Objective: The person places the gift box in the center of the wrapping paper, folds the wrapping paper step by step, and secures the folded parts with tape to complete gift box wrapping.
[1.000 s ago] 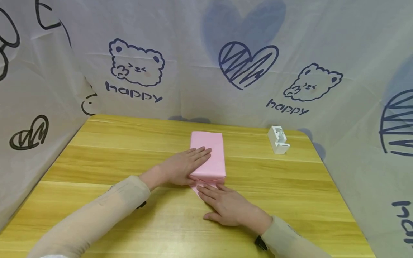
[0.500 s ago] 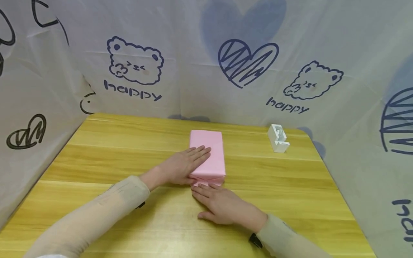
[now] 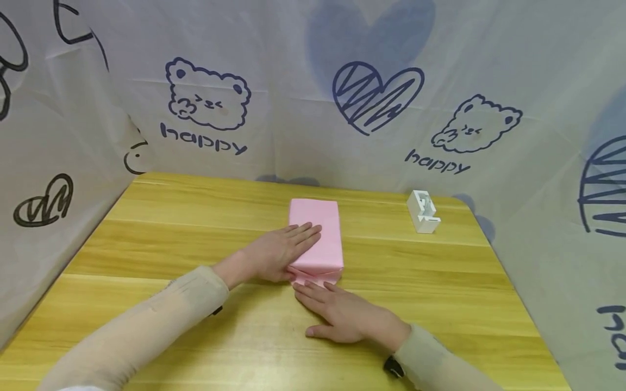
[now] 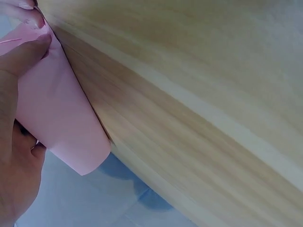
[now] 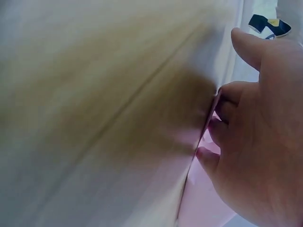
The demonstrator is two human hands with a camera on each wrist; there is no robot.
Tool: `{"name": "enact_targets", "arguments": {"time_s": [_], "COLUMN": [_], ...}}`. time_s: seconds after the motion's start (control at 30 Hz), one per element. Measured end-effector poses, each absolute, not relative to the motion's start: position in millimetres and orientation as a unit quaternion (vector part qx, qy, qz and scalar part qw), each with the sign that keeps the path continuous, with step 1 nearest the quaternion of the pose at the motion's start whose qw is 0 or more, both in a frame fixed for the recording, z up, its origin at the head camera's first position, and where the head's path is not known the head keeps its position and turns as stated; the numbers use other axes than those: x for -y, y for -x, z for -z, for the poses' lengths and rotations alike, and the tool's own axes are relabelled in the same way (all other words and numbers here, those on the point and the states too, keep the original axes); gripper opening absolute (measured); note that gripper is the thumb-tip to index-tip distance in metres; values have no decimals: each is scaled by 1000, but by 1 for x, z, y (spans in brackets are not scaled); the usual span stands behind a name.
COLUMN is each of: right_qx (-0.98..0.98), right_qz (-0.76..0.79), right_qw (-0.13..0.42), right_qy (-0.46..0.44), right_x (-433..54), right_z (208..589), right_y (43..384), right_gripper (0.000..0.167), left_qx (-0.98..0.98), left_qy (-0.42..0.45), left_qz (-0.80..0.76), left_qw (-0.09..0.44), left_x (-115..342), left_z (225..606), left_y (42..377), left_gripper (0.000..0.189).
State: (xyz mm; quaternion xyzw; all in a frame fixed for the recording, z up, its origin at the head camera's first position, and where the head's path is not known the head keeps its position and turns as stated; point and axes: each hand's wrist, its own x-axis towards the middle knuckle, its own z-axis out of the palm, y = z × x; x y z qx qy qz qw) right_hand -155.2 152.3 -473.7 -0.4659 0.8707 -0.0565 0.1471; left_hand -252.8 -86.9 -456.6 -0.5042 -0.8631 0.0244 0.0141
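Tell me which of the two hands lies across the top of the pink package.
The left hand: its fingers lie over the pink package's top, while the right hand is low at the end nearest the person.

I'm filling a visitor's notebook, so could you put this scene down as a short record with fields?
Surface: wood-grain table
Main item: pink-wrapped block
Left hand: rests on the block's top, fingers extended
Right hand: fingertips touch the pink flap at the near end
Also present: white holder, to the block's right
Backdrop: pale cloth with bears, hearts, "happy"
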Motion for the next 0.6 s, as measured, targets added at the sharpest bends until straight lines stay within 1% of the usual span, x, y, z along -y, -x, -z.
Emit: {"name": "enact_targets", "arguments": {"time_s": [0.13, 0.27, 0.4, 0.6], "right_qx": [-877, -881, -882, -885], "right_qz": [47, 29, 23, 13], "right_qw": [143, 127, 126, 125], "right_qy": [457, 455, 453, 449], "right_x": [-158, -161, -161, -160], "right_z": [475, 476, 476, 476], "right_y": [155, 156, 154, 152], "right_gripper": [73, 72, 75, 76], "left_qx": [864, 864, 865, 864], "left_qy": [504, 503, 500, 502], "left_qz": [-18, -17, -23, -23], "left_qw": [12, 6, 6, 24], "left_x": [86, 87, 86, 87], "left_z": [455, 454, 454, 458], "left_y": [254, 255, 254, 253], "left_gripper": [105, 107, 109, 106]}}
